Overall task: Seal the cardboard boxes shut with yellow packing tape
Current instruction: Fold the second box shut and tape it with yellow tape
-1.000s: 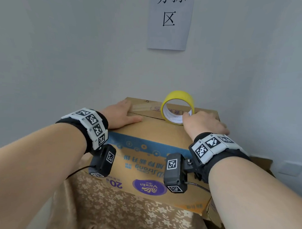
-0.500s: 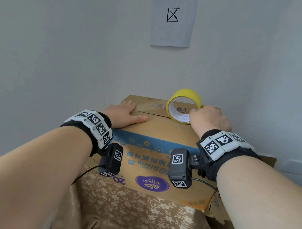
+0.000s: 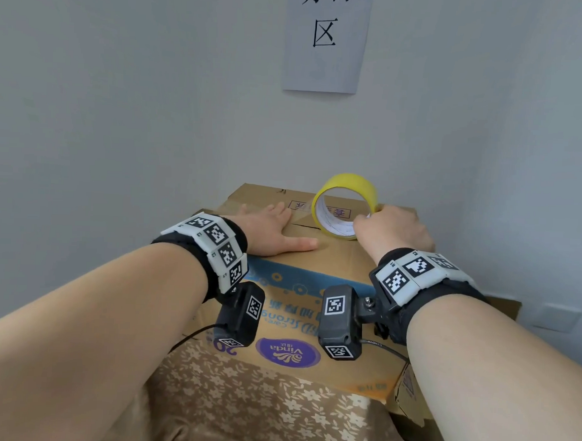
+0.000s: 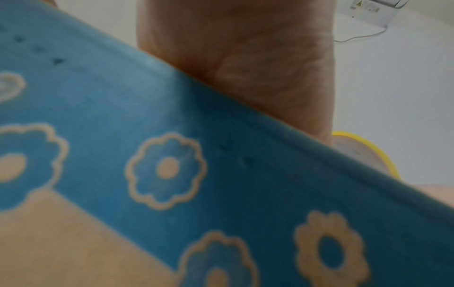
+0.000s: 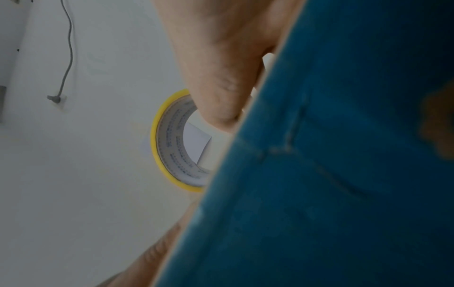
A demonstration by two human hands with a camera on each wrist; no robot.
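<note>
Grey wall [image 3: 155, 100] behind cardboard box [image 3: 331, 264], left hand [image 3: 269, 231] flat on top, right hand [image 3: 395, 229] grip pinching upright yellow tape roll [image 3: 347, 189]

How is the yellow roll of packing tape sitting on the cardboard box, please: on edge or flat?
On edge: the yellow roll of packing tape shows its open core, gripped by the right hand.

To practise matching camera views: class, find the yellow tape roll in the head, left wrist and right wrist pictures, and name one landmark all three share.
Head: the yellow tape roll stands on edge on the cardboard box, upper centre, gripped by the right hand.
Left wrist: a yellow arc at right, above the box's edge.
Right wrist: centre, ring facing the camera, behind the thumb.
Shared landmark: the box's blue flower-printed band.
</note>
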